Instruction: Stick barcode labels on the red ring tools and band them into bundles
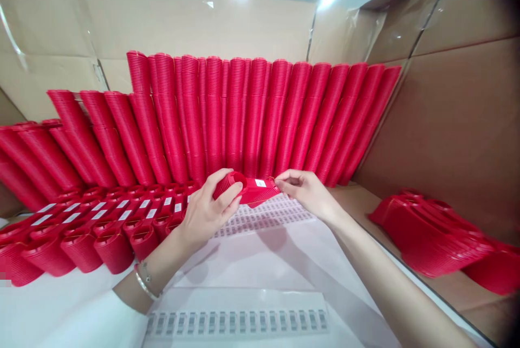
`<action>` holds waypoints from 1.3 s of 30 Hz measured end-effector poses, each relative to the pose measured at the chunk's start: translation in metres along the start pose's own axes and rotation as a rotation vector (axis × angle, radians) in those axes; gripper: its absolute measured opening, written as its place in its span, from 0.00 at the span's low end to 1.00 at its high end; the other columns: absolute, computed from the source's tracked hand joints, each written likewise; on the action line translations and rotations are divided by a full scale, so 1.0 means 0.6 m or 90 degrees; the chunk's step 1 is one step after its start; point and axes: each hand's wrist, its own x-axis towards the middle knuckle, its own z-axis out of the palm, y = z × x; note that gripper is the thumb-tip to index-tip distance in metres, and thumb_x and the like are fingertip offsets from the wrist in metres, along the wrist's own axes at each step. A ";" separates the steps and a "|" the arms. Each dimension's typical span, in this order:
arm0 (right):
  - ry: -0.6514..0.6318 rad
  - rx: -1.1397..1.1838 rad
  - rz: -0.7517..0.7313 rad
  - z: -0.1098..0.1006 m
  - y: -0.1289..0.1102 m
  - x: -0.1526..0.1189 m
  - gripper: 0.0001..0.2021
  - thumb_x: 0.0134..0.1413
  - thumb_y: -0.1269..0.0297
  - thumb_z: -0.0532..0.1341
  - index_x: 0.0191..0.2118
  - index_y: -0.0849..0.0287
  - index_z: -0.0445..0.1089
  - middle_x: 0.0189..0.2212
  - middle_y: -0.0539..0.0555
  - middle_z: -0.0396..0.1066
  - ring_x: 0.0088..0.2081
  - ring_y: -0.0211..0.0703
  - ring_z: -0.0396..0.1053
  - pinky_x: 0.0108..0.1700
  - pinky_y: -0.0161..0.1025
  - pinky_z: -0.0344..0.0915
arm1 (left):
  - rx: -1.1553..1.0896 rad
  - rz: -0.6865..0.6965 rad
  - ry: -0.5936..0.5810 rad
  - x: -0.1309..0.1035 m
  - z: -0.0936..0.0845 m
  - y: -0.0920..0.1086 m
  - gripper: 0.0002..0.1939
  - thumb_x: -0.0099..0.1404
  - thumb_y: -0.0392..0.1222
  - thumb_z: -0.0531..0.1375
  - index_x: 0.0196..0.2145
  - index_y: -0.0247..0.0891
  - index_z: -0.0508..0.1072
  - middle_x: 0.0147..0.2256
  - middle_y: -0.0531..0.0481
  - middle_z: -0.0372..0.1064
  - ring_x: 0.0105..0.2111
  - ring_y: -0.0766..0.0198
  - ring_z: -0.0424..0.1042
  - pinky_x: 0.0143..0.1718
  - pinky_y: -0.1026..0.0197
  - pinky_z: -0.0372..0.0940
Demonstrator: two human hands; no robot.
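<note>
A short bundle of nested red plastic pieces (252,191) with a small white label on top is held above the middle of the white work surface. My left hand (211,204) is wrapped round its ringed left end, thumb at the round opening. At the bundle's right end, my right hand (303,188) pinches the edge between thumb and fingertips. Beneath the bundle lies a sheet of small printed labels (268,213). Closer to me is another label strip (239,322) with one row of grey-marked labels.
Tall stacks of red pieces (235,120) stand along the cardboard wall (195,17) at the back. Rows of labelled red bundles (114,250) fill the left side. More red stacks (439,234) lie at the right, beside the cardboard side wall.
</note>
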 end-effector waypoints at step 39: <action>0.120 0.016 -0.094 0.015 -0.004 -0.004 0.13 0.44 0.57 0.59 0.29 0.65 0.65 0.17 0.48 0.61 0.20 0.32 0.57 0.22 0.31 0.52 | 0.010 0.105 0.009 -0.002 -0.012 -0.004 0.14 0.66 0.29 0.54 0.47 0.42 0.62 0.51 0.40 0.54 0.41 0.54 0.66 0.32 0.58 0.69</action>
